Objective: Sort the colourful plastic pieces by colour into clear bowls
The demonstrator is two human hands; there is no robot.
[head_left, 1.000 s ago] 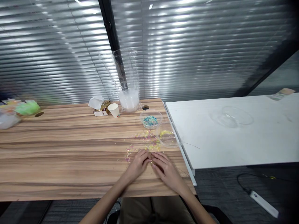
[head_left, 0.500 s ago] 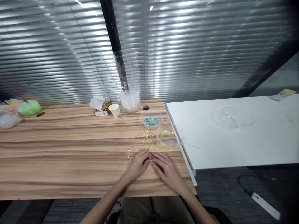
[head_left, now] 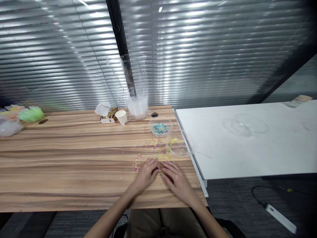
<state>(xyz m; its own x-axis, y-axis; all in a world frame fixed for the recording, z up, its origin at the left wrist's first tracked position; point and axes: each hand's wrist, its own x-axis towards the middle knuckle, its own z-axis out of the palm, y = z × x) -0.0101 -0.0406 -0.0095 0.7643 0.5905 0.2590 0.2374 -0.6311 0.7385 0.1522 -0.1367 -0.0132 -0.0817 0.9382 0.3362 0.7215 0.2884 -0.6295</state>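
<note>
My left hand (head_left: 147, 172) rests low over the wooden table (head_left: 74, 165), its fingers bent and closed toward the fingertips of my right hand (head_left: 177, 180). The right fingers are also drawn together, close to the left thumb. Whatever lies between the fingertips is small and hidden. Just beyond the hands, small pink and yellow tube-like pieces (head_left: 158, 144) are scattered loosely on the wood. Behind these stands a clear round tub (head_left: 160, 133) with blue and pale pieces in it. To its right a clear round lid or shallow tub (head_left: 182, 153) holds some yellow pieces and overlaps the table's edge.
A paper cup (head_left: 121, 117), an opened small box (head_left: 108, 120) and a clear bag of white tubs (head_left: 137, 107) stand at the back. A white table (head_left: 230, 158) adjoins on the right, bearing a clear lid (head_left: 257, 125). Wrapped bags (head_left: 31, 114) lie far left.
</note>
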